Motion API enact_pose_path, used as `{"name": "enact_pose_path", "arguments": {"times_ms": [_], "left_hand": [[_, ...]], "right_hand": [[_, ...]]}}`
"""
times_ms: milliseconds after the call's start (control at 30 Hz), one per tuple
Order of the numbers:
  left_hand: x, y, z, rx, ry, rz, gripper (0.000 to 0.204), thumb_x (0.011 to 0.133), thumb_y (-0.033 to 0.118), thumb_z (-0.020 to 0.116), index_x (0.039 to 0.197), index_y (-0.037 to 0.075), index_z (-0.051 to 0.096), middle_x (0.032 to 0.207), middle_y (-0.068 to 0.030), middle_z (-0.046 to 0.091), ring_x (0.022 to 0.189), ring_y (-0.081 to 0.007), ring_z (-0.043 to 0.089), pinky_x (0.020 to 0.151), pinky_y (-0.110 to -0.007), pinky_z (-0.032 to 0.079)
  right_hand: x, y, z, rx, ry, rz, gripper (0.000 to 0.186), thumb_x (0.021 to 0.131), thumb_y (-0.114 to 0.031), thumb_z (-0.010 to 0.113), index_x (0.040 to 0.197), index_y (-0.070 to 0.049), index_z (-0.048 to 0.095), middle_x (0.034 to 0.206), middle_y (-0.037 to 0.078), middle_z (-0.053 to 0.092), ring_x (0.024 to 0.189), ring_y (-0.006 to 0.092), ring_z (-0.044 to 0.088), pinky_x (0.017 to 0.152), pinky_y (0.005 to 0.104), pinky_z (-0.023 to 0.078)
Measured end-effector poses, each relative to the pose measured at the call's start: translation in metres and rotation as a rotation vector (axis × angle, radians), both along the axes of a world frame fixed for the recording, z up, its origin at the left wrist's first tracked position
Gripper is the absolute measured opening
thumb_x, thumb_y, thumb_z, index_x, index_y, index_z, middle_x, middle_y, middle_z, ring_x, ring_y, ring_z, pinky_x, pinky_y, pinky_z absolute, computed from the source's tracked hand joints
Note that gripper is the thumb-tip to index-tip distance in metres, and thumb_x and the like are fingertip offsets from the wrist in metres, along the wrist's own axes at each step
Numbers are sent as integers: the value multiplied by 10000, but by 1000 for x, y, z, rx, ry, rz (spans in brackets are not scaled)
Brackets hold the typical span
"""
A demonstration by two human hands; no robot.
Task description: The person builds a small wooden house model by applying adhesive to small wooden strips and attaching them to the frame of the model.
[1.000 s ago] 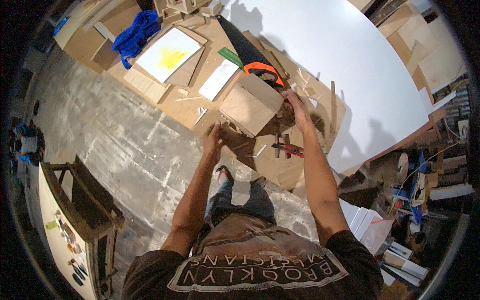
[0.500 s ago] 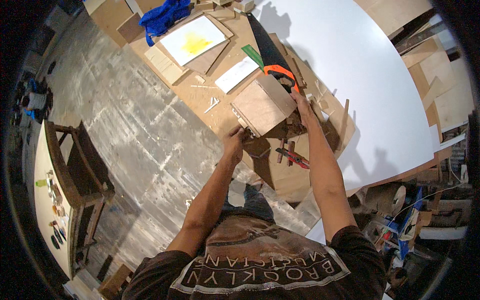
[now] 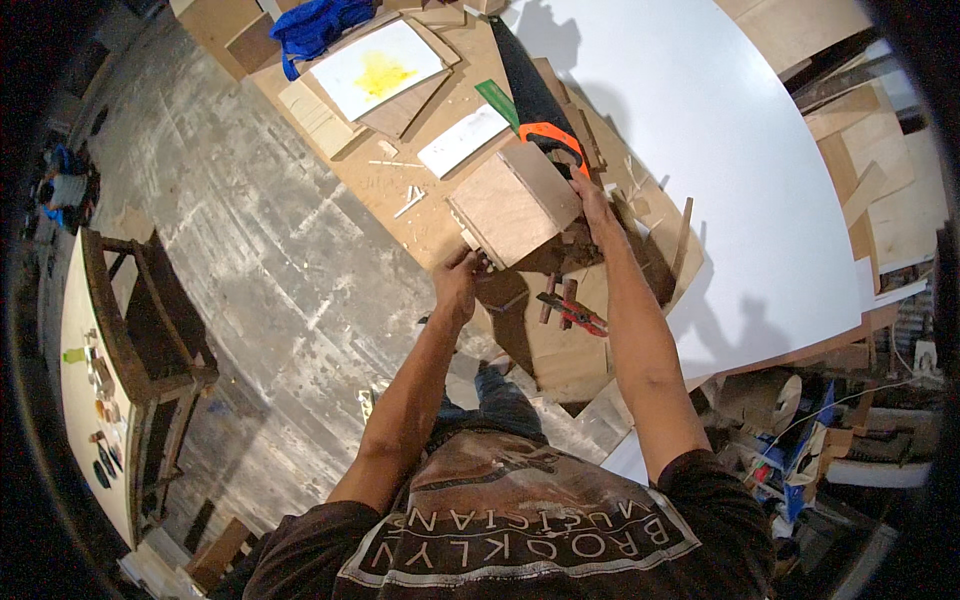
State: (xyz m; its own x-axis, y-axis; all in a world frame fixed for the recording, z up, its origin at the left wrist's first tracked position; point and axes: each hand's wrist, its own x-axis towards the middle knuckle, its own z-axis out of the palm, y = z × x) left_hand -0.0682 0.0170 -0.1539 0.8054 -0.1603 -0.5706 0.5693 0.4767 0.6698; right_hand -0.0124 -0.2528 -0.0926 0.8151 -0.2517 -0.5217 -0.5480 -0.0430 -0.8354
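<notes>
Plywood box (image 3: 512, 208) between the left hand (image 3: 460, 282) and right hand (image 3: 596, 208), at the desk's (image 3: 405, 228) near edge, handsaw (image 3: 535, 95) beyond.
I judge it light, stiff and not slippery, best held by opposite sides. From here, the left hand meets its near-left edge, the right its right side; how firmly, I can't tell. A second ago the left was clear of it.

Woodworking shop: handsaw (image 3: 532, 95), wood offcuts (image 3: 318, 118) and thin scraps (image 3: 410, 201) on worktop (image 3: 570, 365); boards (image 3: 905, 200) piled at right; bare, stained floor (image 3: 270, 230); jumbled clutter (image 3: 800, 445) nearby.
</notes>
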Motion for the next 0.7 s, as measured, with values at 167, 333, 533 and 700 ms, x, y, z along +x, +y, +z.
{"name": "enact_pose_path", "arguments": {"times_ms": [167,333,533,700], "left_hand": [[0,4,-4,-11,-1,15,272,937,-7,547,1187,-64,636,975,-90,682,776,-162,628,690,-296,555],[0,1,-1,-7,-9,25,262,937,-6,548,1173,-66,645,952,-92,685,769,-158,630,684,-293,551],[3,0,-1,24,-11,22,238,920,-18,551,1126,-63,662,910,-86,684,752,-156,621,666,-290,531],[4,-1,-6,109,-84,16,234,895,48,599,1096,-45,673,874,-83,669,734,-173,617,662,-315,521]], "right_hand": [[4,7,4,-6,46,20,893,907,-656,454,1513,-18,303,1558,165,328,1447,319,271,1184,463,154],[2,6,8,-63,43,15,909,904,-673,443,1513,-13,302,1560,166,325,1447,317,272,1184,466,158],[17,-9,-6,70,42,83,913,889,-725,387,1405,23,470,1509,207,371,1422,310,299,1164,460,166],[40,-16,-8,20,27,187,954,864,-746,421,1484,-23,371,1517,179,375,1406,315,312,1160,469,180]]}}
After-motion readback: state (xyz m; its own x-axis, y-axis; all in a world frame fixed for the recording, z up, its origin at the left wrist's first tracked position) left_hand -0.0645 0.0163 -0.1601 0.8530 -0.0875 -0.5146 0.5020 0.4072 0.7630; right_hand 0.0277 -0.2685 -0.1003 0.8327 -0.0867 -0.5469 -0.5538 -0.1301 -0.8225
